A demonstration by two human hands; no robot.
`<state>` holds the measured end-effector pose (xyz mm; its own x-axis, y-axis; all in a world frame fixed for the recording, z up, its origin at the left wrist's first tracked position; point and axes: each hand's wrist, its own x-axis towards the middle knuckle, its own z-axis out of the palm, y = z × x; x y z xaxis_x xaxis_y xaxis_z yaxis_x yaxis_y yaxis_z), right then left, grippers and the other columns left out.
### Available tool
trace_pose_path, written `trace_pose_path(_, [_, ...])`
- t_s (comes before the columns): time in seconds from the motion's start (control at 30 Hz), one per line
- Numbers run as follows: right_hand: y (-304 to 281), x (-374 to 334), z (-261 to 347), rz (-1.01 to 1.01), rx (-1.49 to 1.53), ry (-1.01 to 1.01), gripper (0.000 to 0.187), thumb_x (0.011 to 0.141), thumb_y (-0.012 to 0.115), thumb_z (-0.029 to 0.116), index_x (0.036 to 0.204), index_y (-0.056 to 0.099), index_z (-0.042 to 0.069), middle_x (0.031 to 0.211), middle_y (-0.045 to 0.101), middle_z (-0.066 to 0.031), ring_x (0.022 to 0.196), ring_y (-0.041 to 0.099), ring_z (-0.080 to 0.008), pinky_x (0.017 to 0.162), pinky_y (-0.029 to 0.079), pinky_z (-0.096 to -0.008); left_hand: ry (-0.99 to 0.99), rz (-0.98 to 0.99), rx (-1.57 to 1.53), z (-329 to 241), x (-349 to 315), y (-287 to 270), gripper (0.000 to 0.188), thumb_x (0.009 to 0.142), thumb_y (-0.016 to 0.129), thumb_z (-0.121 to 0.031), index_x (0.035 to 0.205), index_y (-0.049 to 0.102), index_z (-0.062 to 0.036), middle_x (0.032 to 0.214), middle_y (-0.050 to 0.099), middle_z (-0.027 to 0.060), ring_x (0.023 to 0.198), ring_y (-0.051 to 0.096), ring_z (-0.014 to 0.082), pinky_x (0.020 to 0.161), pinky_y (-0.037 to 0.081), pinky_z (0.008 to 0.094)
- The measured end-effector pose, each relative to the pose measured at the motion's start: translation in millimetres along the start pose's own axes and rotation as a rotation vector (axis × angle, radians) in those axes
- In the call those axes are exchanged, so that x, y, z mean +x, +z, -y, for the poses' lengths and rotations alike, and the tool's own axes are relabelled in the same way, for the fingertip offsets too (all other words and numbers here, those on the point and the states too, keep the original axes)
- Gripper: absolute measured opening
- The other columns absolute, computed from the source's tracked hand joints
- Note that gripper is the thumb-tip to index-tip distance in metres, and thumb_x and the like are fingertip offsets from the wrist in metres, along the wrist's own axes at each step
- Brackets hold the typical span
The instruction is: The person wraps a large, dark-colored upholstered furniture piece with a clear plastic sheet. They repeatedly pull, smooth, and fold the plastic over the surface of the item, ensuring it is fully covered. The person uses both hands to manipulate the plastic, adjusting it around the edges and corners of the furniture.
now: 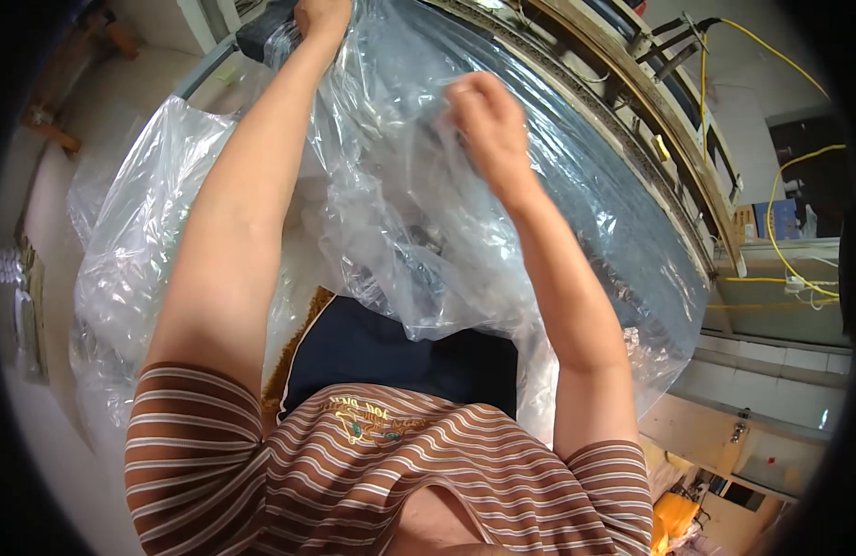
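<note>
A large sheet of clear plastic film (381, 185) lies crumpled in front of me and drapes down on the left and right. My left hand (323, 17) is at the top edge of the view, its fingers closed on the film beside a dark block-like end of a frame. Part of that hand is cut off by the picture's edge. Above the middle of the film is my right hand (491, 128), smeared by motion with its fingers seemingly curled. Whether any film is between them cannot be made out.
A long machine bed or rail (646, 120) curves along the far right side. Yellow cable (773, 199) hangs beyond it, near a blue box (787, 221). A grey metal bar (205, 69) runs at the upper left. Dark cloth (391, 361) covers my lap, and an orange item (673, 521) sits lower right.
</note>
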<state>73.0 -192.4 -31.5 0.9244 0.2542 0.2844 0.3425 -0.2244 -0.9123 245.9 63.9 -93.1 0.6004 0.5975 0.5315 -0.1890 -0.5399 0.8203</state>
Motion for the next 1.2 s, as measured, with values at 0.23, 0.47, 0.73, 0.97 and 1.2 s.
trace_pose_path(0.23, [-134.5,-91.6,71.3,0.414,0.447,0.505,0.024,0.092,0.056,0.032,0.091,0.059,0.007,0.074,0.061,-0.0015,0.059,0.046,-0.0075,0.05,0.036,-0.0231,-0.097,0.074,-0.169,-26.9,-12.7,-3.9,0.024,0.082,0.067,-0.025,0.092,0.067,-0.0035,0.088,0.068,0.0109,0.082,0.065,0.0222,0.072,0.05,0.0334])
trace_pose_path(0.47, [-291.6,-249.5,159.2,0.339,0.874,-0.575,0.02,0.088,0.06,0.032,0.088,0.068,0.014,0.085,0.067,-0.0012,0.076,0.06,-0.0112,0.065,0.048,-0.0253,0.202,0.254,0.167,22.5,24.3,1.5,0.044,0.079,0.064,-0.052,0.1,0.072,-0.0137,0.098,0.069,0.0115,0.093,0.064,0.0248,0.082,0.046,0.0331])
trace_pose_path(0.73, [-377.7,-510.8,119.1,-1.121,0.01,0.117,0.023,0.092,0.055,0.029,0.102,0.064,0.011,0.096,0.064,-0.0051,0.085,0.058,-0.0147,0.077,0.047,-0.0288,0.126,0.202,0.264,91.5,75.8,19.5,0.053,0.077,0.06,-0.061,0.103,0.072,-0.0162,0.101,0.069,0.0129,0.096,0.063,0.0324,0.083,0.047,0.0378])
trace_pose_path(0.97, [-418.3,-564.1,130.8,-1.319,-0.843,0.077,0.027,0.092,0.049,0.022,0.105,0.061,0.002,0.098,0.063,-0.0081,0.087,0.057,-0.0181,0.082,0.047,-0.0316,0.264,0.451,0.413,77.1,67.1,17.6,0.048,0.085,0.056,-0.053,0.108,0.069,-0.0132,0.106,0.067,0.0123,0.099,0.062,0.0276,0.083,0.046,0.0338])
trace_pose_path(1.2, [-499.7,-404.1,177.4,-0.888,-2.278,0.286,0.037,0.091,0.055,0.024,0.125,0.054,0.01,0.127,0.055,-0.0108,0.118,0.051,-0.0276,0.097,0.041,-0.0378,0.32,0.403,0.304,18.6,11.6,19.5,0.045,0.088,0.055,-0.047,0.109,0.068,-0.0099,0.102,0.068,0.0105,0.093,0.063,0.0254,0.083,0.045,0.0326])
